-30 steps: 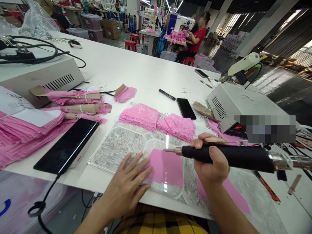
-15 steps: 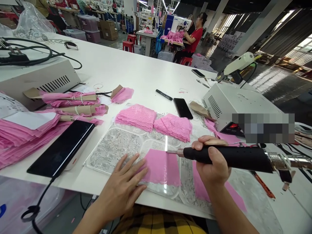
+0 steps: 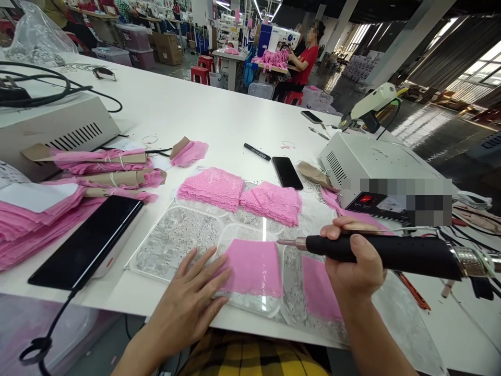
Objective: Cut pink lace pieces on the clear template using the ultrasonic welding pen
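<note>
My left hand (image 3: 195, 297) lies flat with fingers spread, its fingertips on the left edge of a pink fabric piece (image 3: 254, 269). A clear plastic template (image 3: 270, 310) with rounded corners lies with this piece. My right hand (image 3: 354, 261) is wrapped round a black-handled ultrasonic hand tool (image 3: 410, 256), held nearly level. Its metal tip (image 3: 287, 242) points left, close to the fabric's upper right corner; whether it touches anything I cannot tell. Another pink fabric piece (image 3: 319, 290) lies partly hidden under my right forearm.
Two stacks of pink lace (image 3: 211, 188) lie behind the template. A large phone (image 3: 88, 243) and bundled pink fabric (image 3: 39, 224) are at left. A smaller phone (image 3: 287, 173), a marker (image 3: 257, 151) and a grey control box (image 3: 376, 167) stand beyond. A person (image 3: 305, 62) sits sewing.
My right hand has drawn the tool to the right, so its tip has left the fabric's upper edge. My left hand stays flat on the fabric. The view has shifted slightly.
</note>
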{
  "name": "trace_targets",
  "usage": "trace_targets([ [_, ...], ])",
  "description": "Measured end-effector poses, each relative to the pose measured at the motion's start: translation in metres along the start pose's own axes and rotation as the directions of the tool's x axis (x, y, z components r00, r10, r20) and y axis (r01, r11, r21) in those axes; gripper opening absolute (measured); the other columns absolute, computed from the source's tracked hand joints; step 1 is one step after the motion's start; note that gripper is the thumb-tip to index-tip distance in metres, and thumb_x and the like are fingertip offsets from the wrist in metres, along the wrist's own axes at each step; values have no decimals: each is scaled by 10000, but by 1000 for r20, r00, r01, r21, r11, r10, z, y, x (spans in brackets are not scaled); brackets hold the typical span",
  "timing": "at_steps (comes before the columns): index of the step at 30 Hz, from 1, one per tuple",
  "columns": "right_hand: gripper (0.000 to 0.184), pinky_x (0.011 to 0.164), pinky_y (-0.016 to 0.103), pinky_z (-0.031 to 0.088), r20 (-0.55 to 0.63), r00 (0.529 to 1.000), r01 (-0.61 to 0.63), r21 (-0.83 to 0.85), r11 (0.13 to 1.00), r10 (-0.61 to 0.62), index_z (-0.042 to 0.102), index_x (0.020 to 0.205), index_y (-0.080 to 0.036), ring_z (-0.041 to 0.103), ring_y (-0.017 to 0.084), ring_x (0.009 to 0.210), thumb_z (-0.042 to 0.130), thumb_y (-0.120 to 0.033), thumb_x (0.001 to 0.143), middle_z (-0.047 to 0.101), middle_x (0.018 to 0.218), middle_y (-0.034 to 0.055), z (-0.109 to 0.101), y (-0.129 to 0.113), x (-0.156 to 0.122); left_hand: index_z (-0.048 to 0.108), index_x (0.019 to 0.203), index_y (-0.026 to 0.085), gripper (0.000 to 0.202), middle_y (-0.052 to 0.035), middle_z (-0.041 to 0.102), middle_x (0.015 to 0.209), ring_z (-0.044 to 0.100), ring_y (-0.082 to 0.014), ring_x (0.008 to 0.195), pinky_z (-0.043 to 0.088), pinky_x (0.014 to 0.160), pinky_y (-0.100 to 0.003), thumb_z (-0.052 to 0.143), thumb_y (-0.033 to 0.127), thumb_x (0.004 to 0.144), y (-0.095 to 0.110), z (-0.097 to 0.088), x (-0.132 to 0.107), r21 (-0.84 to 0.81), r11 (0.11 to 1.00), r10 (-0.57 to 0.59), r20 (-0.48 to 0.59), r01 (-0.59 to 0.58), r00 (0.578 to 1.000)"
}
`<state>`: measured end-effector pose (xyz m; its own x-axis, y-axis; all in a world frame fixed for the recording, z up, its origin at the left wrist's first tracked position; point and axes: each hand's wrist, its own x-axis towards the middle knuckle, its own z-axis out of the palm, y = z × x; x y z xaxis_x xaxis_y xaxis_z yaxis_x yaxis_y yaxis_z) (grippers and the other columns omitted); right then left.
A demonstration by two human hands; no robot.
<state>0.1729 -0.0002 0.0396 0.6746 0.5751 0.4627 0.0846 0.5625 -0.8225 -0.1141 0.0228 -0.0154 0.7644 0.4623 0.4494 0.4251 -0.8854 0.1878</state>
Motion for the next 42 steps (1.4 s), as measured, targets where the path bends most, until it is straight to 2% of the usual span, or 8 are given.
trace_targets([
  [13,58,598,327,515,3,999,-45,5,999,45,618,755,-186,566,114,597,619,-234,723,611,821,8,0,2,-3,530,1352,205,416,-64,545,1422,308,-262,1453,211,1216,-484,547,165,938,-1,0,1,-6,1000,-1,-14,1,1000],
  [16,72,571,320,504,-9,999,-49,30,998,49,623,746,-185,554,112,574,605,-236,698,610,805,13,-5,-5,-2,547,1328,194,389,-71,548,1419,293,-261,1460,205,1217,-481,545,162,940,0,-1,2,-10,1000,1,-18,-1,1000],
  [25,105,520,303,480,62,994,-94,38,995,91,645,741,-177,529,102,525,596,-250,683,616,771,25,-21,-16,-12,521,1356,204,412,-62,533,1434,281,-260,1465,217,1211,-487,535,163,946,2,-2,2,-4,1000,-16,2,16,1000],
  [42,94,536,308,487,58,996,-75,43,996,73,639,754,-188,531,98,530,607,-256,697,598,790,20,-16,-10,-12,498,1391,240,454,-56,549,1419,325,-262,1446,249,1203,-492,534,170,944,3,-3,2,-7,999,-39,1,39,999],
])
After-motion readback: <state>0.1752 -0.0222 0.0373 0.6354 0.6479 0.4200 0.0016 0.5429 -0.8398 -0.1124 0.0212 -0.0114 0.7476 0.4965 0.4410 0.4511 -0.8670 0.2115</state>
